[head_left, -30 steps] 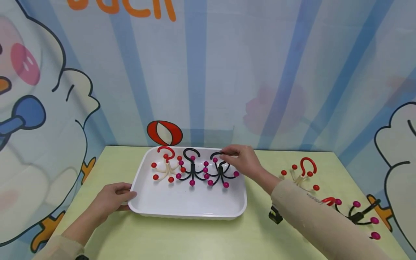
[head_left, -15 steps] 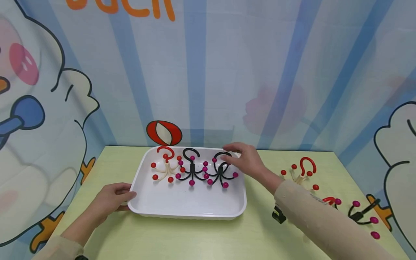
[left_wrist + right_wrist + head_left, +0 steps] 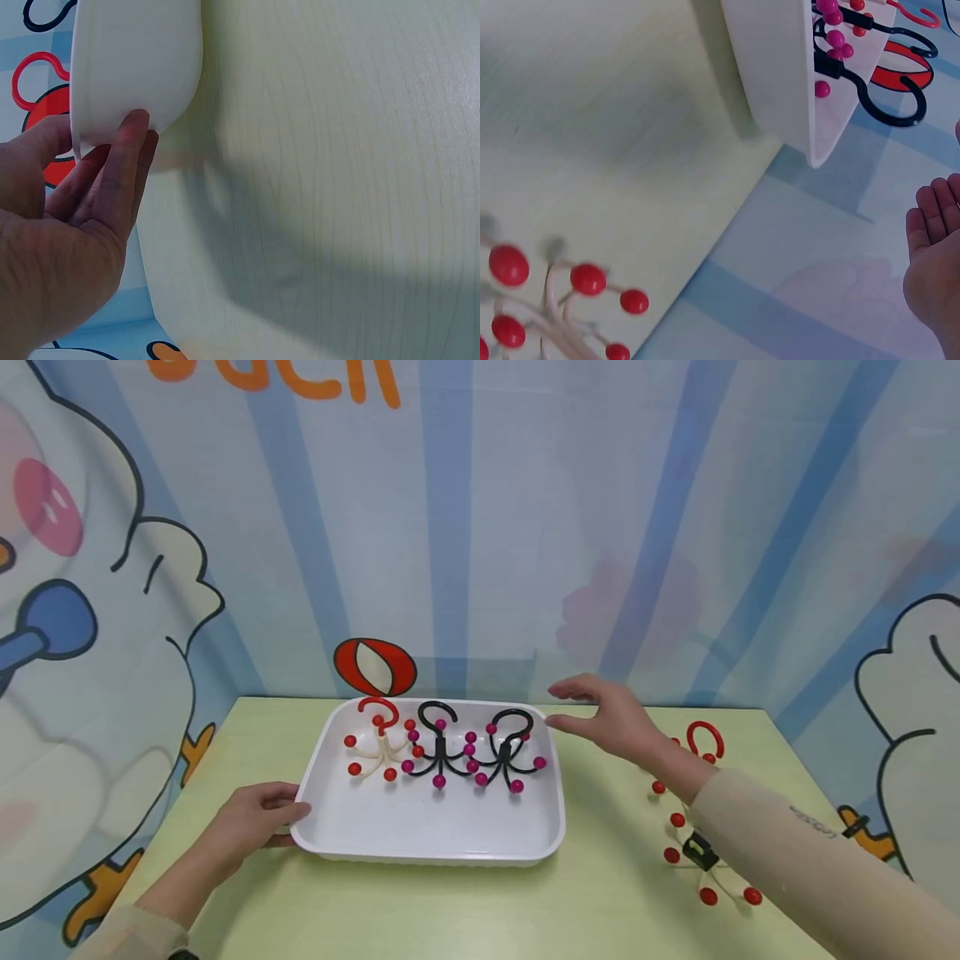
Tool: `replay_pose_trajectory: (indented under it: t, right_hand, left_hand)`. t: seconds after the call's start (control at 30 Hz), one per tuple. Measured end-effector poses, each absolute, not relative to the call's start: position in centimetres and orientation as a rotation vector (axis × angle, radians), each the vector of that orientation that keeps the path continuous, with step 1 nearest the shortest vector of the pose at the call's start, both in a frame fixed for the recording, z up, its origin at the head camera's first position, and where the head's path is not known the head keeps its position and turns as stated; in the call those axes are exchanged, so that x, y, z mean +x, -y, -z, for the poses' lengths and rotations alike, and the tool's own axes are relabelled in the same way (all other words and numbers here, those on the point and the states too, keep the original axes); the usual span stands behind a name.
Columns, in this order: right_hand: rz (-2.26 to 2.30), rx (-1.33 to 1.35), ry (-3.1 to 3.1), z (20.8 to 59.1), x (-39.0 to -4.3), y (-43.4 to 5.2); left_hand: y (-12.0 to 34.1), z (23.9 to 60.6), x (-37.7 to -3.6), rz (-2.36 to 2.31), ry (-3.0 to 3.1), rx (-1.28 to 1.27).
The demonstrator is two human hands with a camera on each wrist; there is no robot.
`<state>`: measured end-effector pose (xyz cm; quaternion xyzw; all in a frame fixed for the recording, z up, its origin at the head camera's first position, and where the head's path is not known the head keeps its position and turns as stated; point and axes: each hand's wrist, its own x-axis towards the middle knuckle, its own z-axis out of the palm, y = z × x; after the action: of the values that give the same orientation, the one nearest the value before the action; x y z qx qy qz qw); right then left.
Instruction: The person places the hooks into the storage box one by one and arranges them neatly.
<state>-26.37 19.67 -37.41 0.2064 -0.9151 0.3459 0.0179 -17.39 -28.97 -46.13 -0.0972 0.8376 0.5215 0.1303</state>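
Observation:
A white tray (image 3: 420,839) sits on the pale green table. Three multi-arm hooks lie along its far side: a cream one with a red hook and red balls (image 3: 375,747), and two black ones with magenta balls (image 3: 438,752) (image 3: 506,752). My left hand (image 3: 255,818) holds the tray's near-left corner, its fingers (image 3: 124,150) against the tray's wall (image 3: 135,67). My right hand (image 3: 607,718) hovers empty with straight fingers just right of the tray's far-right corner. The tray's edge (image 3: 780,82) and a black hook (image 3: 889,97) show in the right wrist view.
A cream hook with a red top (image 3: 701,739) lies on the table behind my right forearm. Another with red balls and a black centre (image 3: 701,860) lies nearer, at the right. A cartoon-printed backdrop walls in the table's back and sides.
My right hand has let go of the rightmost black hook and drawn back to the right, out of the tray, fingers straightened. The left hand has kept its hold on the tray.

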Motion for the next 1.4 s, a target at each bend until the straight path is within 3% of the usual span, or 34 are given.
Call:
replay_pose_trajectory:
  t: [0.7, 1.4]
  right_hand:
    - [-0.881, 0.586, 2.879, 33.9, -24.0, -29.5]
    - [-0.723, 0.399, 2.857, 36.6, -23.0, -36.1]
  left_hand:
    - [29.0, 46.0, -17.5, -1.519, -2.422, -0.294]
    - [29.0, 46.1, -17.4, -1.540, -2.420, -0.291]
